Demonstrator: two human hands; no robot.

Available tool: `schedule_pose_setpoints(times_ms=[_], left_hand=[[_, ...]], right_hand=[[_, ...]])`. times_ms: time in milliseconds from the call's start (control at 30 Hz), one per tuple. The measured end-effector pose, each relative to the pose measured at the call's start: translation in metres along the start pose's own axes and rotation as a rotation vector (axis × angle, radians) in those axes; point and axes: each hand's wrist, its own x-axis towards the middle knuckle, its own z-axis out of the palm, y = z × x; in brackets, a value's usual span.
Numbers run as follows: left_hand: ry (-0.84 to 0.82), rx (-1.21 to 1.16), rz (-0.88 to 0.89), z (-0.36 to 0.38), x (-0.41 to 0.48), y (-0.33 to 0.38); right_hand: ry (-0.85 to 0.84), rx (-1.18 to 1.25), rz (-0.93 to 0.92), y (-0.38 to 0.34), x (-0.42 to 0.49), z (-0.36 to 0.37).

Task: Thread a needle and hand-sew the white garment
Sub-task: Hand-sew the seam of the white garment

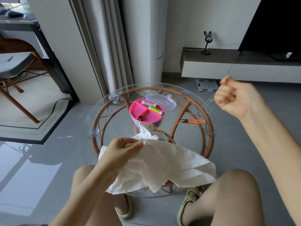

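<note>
- step in hand, as i judge it: drawing a stitch's thread through the cloth; my right hand [237, 98] is raised out to the right, well apart from the cloth, fingers curled into a loose fist; a fine thread [209, 102] loops just beside it and seems pinched there; the hand is blurred, so i cannot tell whether the needle is in that grip
- my left hand [123, 149] pinches the white garment [171, 162] between thumb and fingertips at a puckered edge, likely the place being sewn
- to do it well: pull straight away from the pinch until the slack is gone; stop before the cloth gathers; hold the pinch close to the stitch; watch the loose loop so it does not knot
- the garment: thin, creased white cloth; it lies over the near side of the glass table [97, 111] and hangs toward my knees; limp, so it should pucker readily
- beyond it: a pink sewing box [138, 110]; orange snips [194, 121] to its right
</note>
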Motion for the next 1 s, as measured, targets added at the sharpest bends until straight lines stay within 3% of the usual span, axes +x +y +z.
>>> schedule_pose_setpoints(times_ms=[67,200,267,333,367,433,500,600,1000], left_hand=[[-0.064,-0.067,-0.014,0.001,-0.001,0.003],[-0.156,-0.154,-0.024,0.001,-0.004,0.008],[-0.198,-0.200,-0.030,0.002,-0.006,0.009],[-0.232,-0.223,-0.033,0.001,-0.009,0.010],[-0.251,-0.236,-0.033,0.001,-0.010,0.011],[-0.285,-0.264,-0.036,0.001,-0.013,0.012],[-0.311,-0.271,-0.027,0.002,-0.014,0.012],[-0.324,-0.274,-0.007,0.003,-0.014,0.011],[-0.193,-0.160,0.037,0.009,-0.009,0.000]], right_hand=[[0.068,-0.458,-0.055,0.023,0.004,-0.007],[0.104,-1.697,-0.257,0.065,0.005,-0.026],[0.113,-1.974,-0.392,0.073,-0.002,-0.029],[0.103,-1.866,-0.455,0.072,-0.012,-0.024],[0.060,-1.688,-0.459,0.071,-0.019,-0.019],[-0.137,-1.251,-0.372,0.072,-0.041,-0.002],[-0.375,-1.011,-0.186,0.082,-0.064,0.016],[-0.573,-0.973,-0.069,0.102,-0.079,0.027],[-0.509,-1.053,-0.238,0.117,-0.081,0.014]])
